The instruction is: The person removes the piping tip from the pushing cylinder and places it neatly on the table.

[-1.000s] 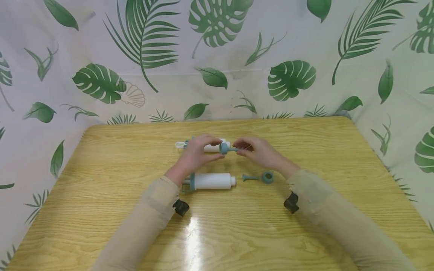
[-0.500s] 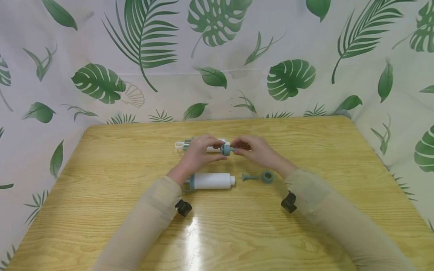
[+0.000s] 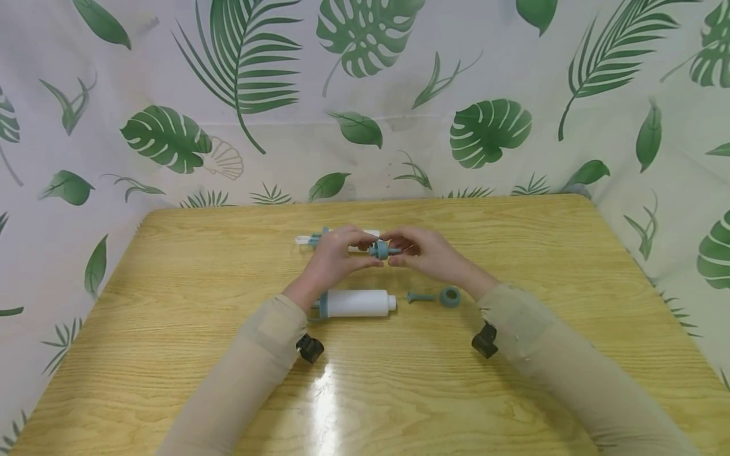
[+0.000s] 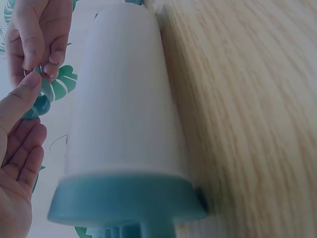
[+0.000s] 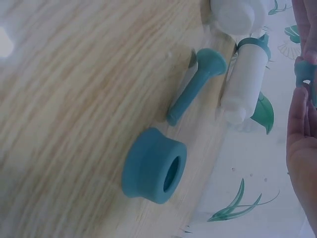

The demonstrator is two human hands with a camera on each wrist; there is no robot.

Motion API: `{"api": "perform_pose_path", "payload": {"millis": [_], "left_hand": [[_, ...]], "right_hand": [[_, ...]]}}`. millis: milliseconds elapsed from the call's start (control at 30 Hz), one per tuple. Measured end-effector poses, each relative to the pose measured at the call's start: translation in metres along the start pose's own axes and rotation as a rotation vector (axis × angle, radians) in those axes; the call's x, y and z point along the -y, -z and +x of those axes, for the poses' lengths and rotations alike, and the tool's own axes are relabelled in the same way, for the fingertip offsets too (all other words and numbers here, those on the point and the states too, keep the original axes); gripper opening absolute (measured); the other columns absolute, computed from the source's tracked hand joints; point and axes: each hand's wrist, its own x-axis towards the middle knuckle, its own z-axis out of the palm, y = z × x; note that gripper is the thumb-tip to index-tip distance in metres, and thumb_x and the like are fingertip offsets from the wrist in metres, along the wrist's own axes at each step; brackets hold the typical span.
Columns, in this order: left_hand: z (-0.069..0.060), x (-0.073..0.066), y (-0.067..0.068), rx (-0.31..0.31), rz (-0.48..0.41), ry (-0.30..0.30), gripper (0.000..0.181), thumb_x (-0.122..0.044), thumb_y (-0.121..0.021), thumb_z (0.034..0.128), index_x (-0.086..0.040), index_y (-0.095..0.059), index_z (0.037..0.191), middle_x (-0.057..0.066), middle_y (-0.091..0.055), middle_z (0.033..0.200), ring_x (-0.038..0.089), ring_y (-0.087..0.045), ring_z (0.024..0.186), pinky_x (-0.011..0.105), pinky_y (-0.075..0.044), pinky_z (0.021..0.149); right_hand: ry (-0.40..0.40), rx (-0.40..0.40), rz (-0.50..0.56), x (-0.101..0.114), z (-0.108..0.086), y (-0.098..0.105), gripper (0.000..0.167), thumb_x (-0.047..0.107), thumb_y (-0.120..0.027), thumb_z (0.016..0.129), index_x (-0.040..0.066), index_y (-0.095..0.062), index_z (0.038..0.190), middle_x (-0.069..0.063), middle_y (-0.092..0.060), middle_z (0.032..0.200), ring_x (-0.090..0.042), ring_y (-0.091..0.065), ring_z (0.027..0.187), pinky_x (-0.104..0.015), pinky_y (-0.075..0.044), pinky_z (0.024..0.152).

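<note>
Over the far half of the table, my left hand (image 3: 336, 254) holds a teal ring cap (image 3: 383, 249) between thumb and fingers. My right hand (image 3: 429, 254) pinches a slim teal nozzle (image 3: 395, 251) that runs through the cap; part of it shows on the cap's left side. Fingers partly cover both pieces. Below the hands lies a white cylinder (image 3: 358, 303) with a teal collar and a narrow neck facing right. A second white cylinder (image 5: 245, 74) lies behind the hands, partly hidden by the left hand in the head view.
A loose teal nozzle (image 3: 421, 297) with a flared end lies right of the near cylinder. Beside it sits another teal ring cap (image 3: 450, 297). From the far cylinder's left end sticks a white loop handle (image 3: 303, 240). Leaf-printed cloth rises behind the wooden table (image 3: 217, 291).
The cap has shifted slightly right and my right fingers have moved left, closer to it. Part of the nozzle now shows on the cap's left side. Things on the table stay put.
</note>
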Motion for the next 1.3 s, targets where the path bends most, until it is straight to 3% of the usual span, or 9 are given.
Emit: {"api": "perform_pose_path", "payload": {"millis": [300, 533, 733, 967, 1200, 1300], "left_hand": [[0.000, -0.002, 0.002, 0.006, -0.027, -0.030, 0.036, -0.012, -0.081, 0.0739, 0.000, -0.071, 0.106, 0.010, -0.068, 0.094, 0.016, -0.064, 0.083, 0.020, -0.052, 0.075], [0.001, -0.001, 0.006, 0.042, -0.046, -0.034, 0.022, -0.008, -0.078, 0.0787, -0.002, -0.073, 0.099, 0.007, -0.071, 0.094, 0.014, -0.064, 0.083, 0.024, -0.053, 0.076], [0.001, -0.004, 0.009, 0.086, -0.037, 0.033, 0.017, -0.010, -0.076, 0.0814, -0.003, -0.073, 0.097, 0.007, -0.072, 0.093, 0.014, -0.065, 0.082, 0.031, -0.054, 0.075], [0.003, -0.005, 0.011, 0.096, -0.023, 0.097, 0.017, -0.010, -0.074, 0.0833, 0.000, -0.072, 0.097, 0.010, -0.071, 0.094, 0.016, -0.066, 0.083, 0.025, -0.053, 0.076], [0.017, -0.008, 0.010, 0.159, 0.098, 0.177, 0.016, -0.016, -0.073, 0.0852, -0.007, -0.072, 0.098, 0.003, -0.070, 0.093, 0.014, -0.063, 0.085, 0.027, -0.051, 0.077], [0.024, -0.009, 0.007, 0.198, 0.112, 0.185, 0.017, -0.015, -0.073, 0.0854, -0.006, -0.072, 0.099, 0.005, -0.070, 0.095, 0.015, -0.063, 0.087, 0.028, -0.051, 0.080]], "right_hand": [[-0.037, -0.018, 0.031, 0.002, -0.002, 0.001, 0.031, 0.013, -0.068, 0.089, 0.002, -0.062, 0.118, -0.007, -0.066, 0.102, -0.019, -0.061, 0.093, -0.033, -0.052, 0.081], [-0.044, -0.010, 0.057, 0.001, -0.005, 0.004, 0.030, 0.010, -0.067, 0.090, 0.001, -0.061, 0.118, -0.009, -0.065, 0.104, -0.021, -0.062, 0.096, -0.034, -0.052, 0.085], [-0.061, -0.007, 0.058, -0.003, -0.008, 0.008, 0.029, 0.009, -0.066, 0.090, 0.001, -0.061, 0.118, -0.009, -0.065, 0.102, -0.021, -0.061, 0.095, -0.034, -0.052, 0.084], [-0.118, -0.030, 0.012, -0.015, -0.014, 0.017, 0.031, 0.010, -0.064, 0.092, 0.002, -0.059, 0.121, -0.007, -0.064, 0.101, -0.019, -0.061, 0.094, -0.035, -0.051, 0.086], [-0.152, -0.074, -0.070, -0.023, -0.021, 0.031, 0.030, 0.011, -0.065, 0.091, 0.003, -0.060, 0.120, -0.008, -0.063, 0.099, -0.020, -0.059, 0.092, -0.037, -0.050, 0.085], [-0.154, -0.090, -0.102, -0.028, -0.023, 0.037, 0.031, 0.009, -0.067, 0.090, 0.001, -0.060, 0.119, -0.012, -0.063, 0.104, -0.023, -0.058, 0.092, -0.039, -0.050, 0.085]]}}
